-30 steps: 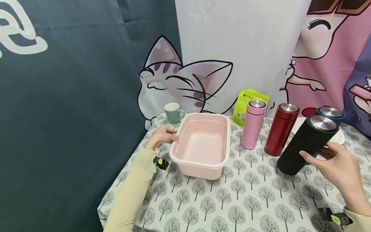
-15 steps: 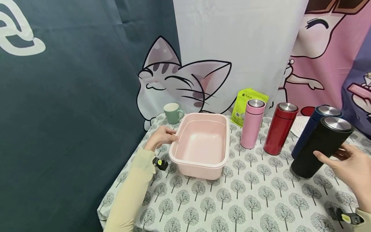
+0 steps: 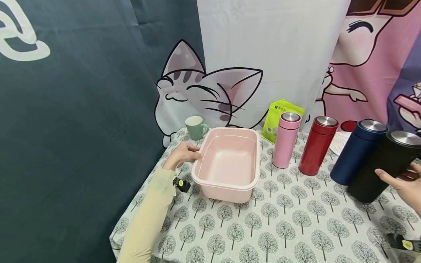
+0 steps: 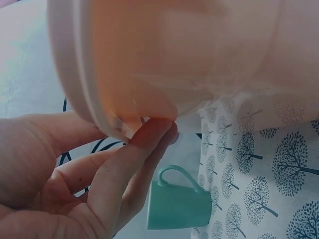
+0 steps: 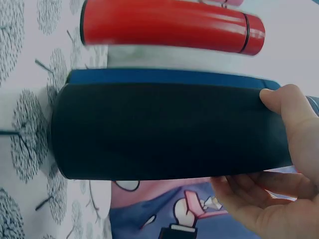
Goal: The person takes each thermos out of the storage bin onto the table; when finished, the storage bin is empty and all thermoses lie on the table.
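My left hand [image 3: 185, 153] pinches the left rim of a pink plastic basin [image 3: 226, 187], with nothing inside it; the left wrist view has thumb and fingers on either side of that rim. At the right edge of the head view, my right hand [image 3: 406, 186] holds a black thermos flask [image 3: 378, 175] with a steel-topped lid. Thumb and fingers lie on opposite sides of its upper body in the right wrist view, and its base is down at the tablecloth. Just left of it stands a blue thermos flask [image 3: 353, 155], partly covered by the black one.
A red thermos flask [image 3: 317, 149] and a pink one [image 3: 285, 146] stand upright between basin and blue flask. Behind them are a lime-green pouch [image 3: 279, 113] and a white woven mat [image 3: 338, 141]. A green mug [image 3: 195, 128] sits behind the basin near the table's left edge.
My right hand has carried the black thermos flask to the right, from in front of the blue one to its right side, uncovering it. Left hand and basin have stayed put.
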`<state>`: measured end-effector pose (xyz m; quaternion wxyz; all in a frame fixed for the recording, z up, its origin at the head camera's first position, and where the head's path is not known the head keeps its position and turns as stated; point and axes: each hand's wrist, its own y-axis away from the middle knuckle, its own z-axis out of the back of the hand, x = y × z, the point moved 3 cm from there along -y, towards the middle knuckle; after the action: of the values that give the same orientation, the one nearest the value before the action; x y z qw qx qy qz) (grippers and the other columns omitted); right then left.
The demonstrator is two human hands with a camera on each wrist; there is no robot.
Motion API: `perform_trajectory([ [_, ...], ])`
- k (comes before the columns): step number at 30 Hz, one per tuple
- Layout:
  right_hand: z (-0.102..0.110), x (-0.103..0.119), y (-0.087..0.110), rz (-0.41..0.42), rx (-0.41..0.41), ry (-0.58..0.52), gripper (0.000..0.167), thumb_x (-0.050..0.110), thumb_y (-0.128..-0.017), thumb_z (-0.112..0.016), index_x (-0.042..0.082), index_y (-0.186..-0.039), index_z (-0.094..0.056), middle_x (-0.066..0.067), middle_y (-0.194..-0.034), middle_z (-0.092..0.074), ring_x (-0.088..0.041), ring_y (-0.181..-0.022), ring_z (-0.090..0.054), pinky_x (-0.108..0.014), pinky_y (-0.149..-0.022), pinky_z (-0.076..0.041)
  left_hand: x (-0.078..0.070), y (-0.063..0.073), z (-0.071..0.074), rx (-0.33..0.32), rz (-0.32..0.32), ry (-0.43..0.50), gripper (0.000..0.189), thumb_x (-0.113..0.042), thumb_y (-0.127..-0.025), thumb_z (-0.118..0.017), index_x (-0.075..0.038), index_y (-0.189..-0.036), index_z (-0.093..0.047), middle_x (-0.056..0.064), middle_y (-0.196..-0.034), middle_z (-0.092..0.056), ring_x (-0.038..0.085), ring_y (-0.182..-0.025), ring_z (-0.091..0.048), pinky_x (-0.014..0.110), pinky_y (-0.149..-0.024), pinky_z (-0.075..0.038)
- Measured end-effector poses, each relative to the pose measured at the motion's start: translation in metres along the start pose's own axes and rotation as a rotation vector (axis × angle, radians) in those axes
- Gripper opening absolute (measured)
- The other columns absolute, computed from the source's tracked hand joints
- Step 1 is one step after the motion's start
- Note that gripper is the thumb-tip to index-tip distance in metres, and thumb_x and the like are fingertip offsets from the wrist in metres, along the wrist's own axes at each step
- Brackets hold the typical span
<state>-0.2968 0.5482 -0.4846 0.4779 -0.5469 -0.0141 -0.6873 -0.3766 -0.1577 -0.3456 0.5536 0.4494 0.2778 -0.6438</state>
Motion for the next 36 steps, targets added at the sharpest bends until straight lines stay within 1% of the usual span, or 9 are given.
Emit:
perform_trajectory([
  [6,0.006,-0.028,-0.019,0.035,-0.046,0.017,0.052,0.018,-0.079,-0.079,0.047,-0.106,-0.044,0.033,-0.087,-0.04,0.019,-0.072,-0.037,0.004,-0.062,-0.028,-0.002,-0.001,-0.002,0.015,-0.012,0.006,0.042,-0.006,-0.088,-0.069,0.004,-0.128,-0.061,0.025,-0.126,-0.063,0.034,-0.103,-0.069,0.037,-0.088,-0.06],
  [10,0.01,-0.033,-0.031,0.088,-0.062,-0.061,0.052,0.01,-0.08,-0.076,0.044,-0.106,-0.046,0.029,-0.088,-0.043,0.014,-0.076,-0.04,0.001,-0.064,-0.03,-0.004,-0.002,-0.004,0.018,-0.02,0.012,0.041,-0.005,-0.088,-0.07,0.005,-0.127,-0.061,0.025,-0.125,-0.063,0.034,-0.103,-0.069,0.037,-0.087,-0.06],
  [17,0.011,-0.052,-0.056,0.108,-0.076,-0.103,0.075,0.014,-0.081,-0.075,0.035,-0.144,-0.038,0.028,-0.126,-0.041,0.01,-0.112,-0.038,-0.005,-0.099,-0.028,-0.006,-0.004,-0.006,0.023,-0.026,0.01,0.041,-0.005,-0.088,-0.07,0.005,-0.127,-0.061,0.026,-0.124,-0.064,0.034,-0.101,-0.07,0.036,-0.087,-0.06],
  [21,0.013,-0.058,-0.064,0.111,-0.055,-0.145,0.078,0.01,-0.082,-0.072,0.029,-0.149,-0.035,0.023,-0.134,-0.039,0.006,-0.121,-0.036,-0.006,-0.104,-0.026,-0.006,-0.005,-0.01,0.03,-0.02,0.004,0.041,-0.005,-0.088,-0.07,0.005,-0.127,-0.061,0.024,-0.127,-0.063,0.033,-0.101,-0.07,0.036,-0.086,-0.06],
  [25,0.017,-0.058,-0.053,0.091,-0.079,-0.098,0.081,0.016,-0.084,-0.071,0.032,-0.151,-0.029,0.021,-0.144,-0.035,0.004,-0.129,-0.031,-0.008,-0.111,-0.021,-0.005,-0.004,-0.013,0.04,-0.018,-0.002,0.041,-0.006,-0.088,-0.07,0.004,-0.127,-0.062,0.024,-0.127,-0.063,0.033,-0.102,-0.069,0.037,-0.087,-0.06],
  [27,0.02,-0.056,-0.047,0.072,-0.101,-0.066,0.078,0.02,-0.084,-0.071,0.033,-0.15,-0.031,0.025,-0.138,-0.038,0.006,-0.125,-0.035,-0.007,-0.108,-0.024,-0.007,-0.004,-0.012,0.044,-0.024,-0.003,0.041,-0.006,-0.088,-0.07,0.004,-0.127,-0.061,0.024,-0.127,-0.063,0.033,-0.103,-0.069,0.037,-0.087,-0.06],
  [31,0.024,-0.051,-0.042,-0.076,-0.129,0.016,0.07,0.03,-0.083,-0.073,0.035,-0.143,-0.038,0.035,-0.11,-0.036,0.019,-0.097,-0.037,-0.003,-0.094,-0.031,-0.009,-0.005,-0.01,0.045,-0.042,-0.008,0.042,-0.007,-0.09,-0.068,0.004,-0.129,-0.059,0.025,-0.127,-0.062,0.034,-0.105,-0.068,0.037,-0.089,-0.059],
  [34,0.027,-0.035,-0.035,-0.176,-0.114,0.04,0.063,0.035,-0.08,-0.075,0.038,-0.134,-0.042,0.033,-0.097,-0.032,0.02,-0.081,-0.032,-0.001,-0.079,-0.032,-0.006,-0.006,-0.01,0.019,-0.071,-0.026,0.043,-0.011,-0.092,-0.067,0.003,-0.131,-0.058,0.024,-0.125,-0.063,0.033,-0.107,-0.067,0.038,-0.09,-0.059],
  [36,0.03,-0.012,-0.021,-0.2,-0.135,0.028,0.061,0.037,-0.081,-0.074,0.039,-0.132,-0.041,0.031,-0.099,-0.032,0.017,-0.081,-0.032,0.001,-0.075,-0.03,-0.002,-0.005,-0.011,-0.026,-0.117,-0.063,0.044,-0.015,-0.092,-0.067,0.002,-0.132,-0.059,0.022,-0.128,-0.063,0.034,-0.108,-0.066,0.039,-0.091,-0.059],
])
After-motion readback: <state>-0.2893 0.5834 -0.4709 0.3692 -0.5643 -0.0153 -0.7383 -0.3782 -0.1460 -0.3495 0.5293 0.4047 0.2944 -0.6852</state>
